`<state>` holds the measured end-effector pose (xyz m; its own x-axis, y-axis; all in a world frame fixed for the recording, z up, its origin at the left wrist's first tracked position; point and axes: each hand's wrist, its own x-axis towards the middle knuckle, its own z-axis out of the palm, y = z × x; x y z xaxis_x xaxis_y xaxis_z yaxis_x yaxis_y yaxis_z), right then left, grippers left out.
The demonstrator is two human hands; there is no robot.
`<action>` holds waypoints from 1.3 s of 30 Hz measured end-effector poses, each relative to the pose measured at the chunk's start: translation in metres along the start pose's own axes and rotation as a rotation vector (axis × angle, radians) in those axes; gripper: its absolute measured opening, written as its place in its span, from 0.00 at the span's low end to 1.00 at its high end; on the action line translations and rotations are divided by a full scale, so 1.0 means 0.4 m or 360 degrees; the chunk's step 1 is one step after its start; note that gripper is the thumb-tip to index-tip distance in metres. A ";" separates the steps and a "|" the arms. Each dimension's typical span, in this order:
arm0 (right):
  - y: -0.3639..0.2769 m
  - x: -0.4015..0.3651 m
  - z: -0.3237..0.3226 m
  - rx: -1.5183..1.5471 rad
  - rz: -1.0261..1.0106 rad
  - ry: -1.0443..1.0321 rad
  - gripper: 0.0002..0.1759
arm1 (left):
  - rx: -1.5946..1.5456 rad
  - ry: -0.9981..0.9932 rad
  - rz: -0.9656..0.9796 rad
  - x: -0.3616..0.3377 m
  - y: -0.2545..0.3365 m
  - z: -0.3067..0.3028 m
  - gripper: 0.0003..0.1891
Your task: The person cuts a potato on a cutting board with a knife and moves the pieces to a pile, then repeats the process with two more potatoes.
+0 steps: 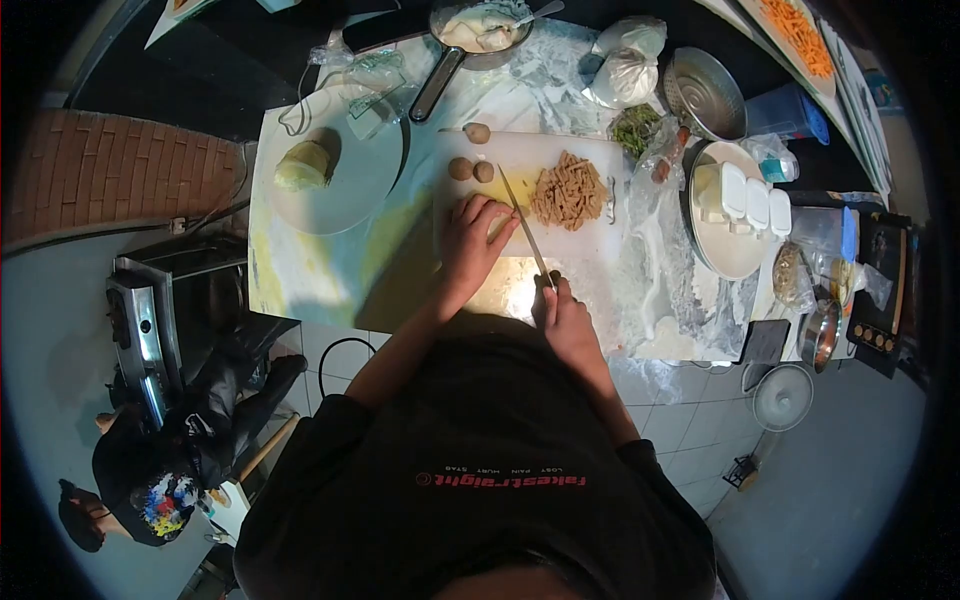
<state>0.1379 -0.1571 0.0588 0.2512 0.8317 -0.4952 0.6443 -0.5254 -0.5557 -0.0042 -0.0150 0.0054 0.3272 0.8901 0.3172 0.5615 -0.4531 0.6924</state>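
Pan (pixel 437 80) at 12 o'clock holds pale, lumpy contents. Round white plate (pixel 350 190) at 10 o'clock carries one pale green wedge (pixel 303 165). On the flat white cutting board (pixel 590 240), the knife (pixel 522 222) has its long axis from 11 to 5, slim blade tip toward 11. Right hand (pixel 565 315) is wrapped around its handle. Left hand (pixel 478 235) is curled beside the blade, grip undeterminable. Brown strips (pixel 568 192) are heaped at 1 o'clock.

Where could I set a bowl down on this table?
Bare cloth lies below the white plate, left of the cutting board. The board's near corner, right of the knife and below the chopped pile, is free. Right of the board, bags and a tray crowd together.
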 end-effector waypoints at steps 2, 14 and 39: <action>0.008 0.002 0.002 0.0004 -0.0003 0.0007 0.23 | 0.0017 -0.0013 -0.0010 -0.007 -0.005 0.004 0.08; 0.041 -0.071 -0.071 0.0217 0.0020 0.0083 0.21 | 0.0197 -0.0007 0.0016 -0.005 0.009 -0.013 0.15; 0.054 -0.072 -0.045 0.0404 0.0013 0.0060 0.18 | 0.0397 -0.0155 0.0187 0.043 0.020 -0.004 0.13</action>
<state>0.1576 -0.1891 0.0732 0.2853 0.8308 -0.4779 0.4410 -0.5565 -0.7041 0.0048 -0.0032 0.0176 0.4657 0.8275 0.3138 0.6810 -0.5615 0.4701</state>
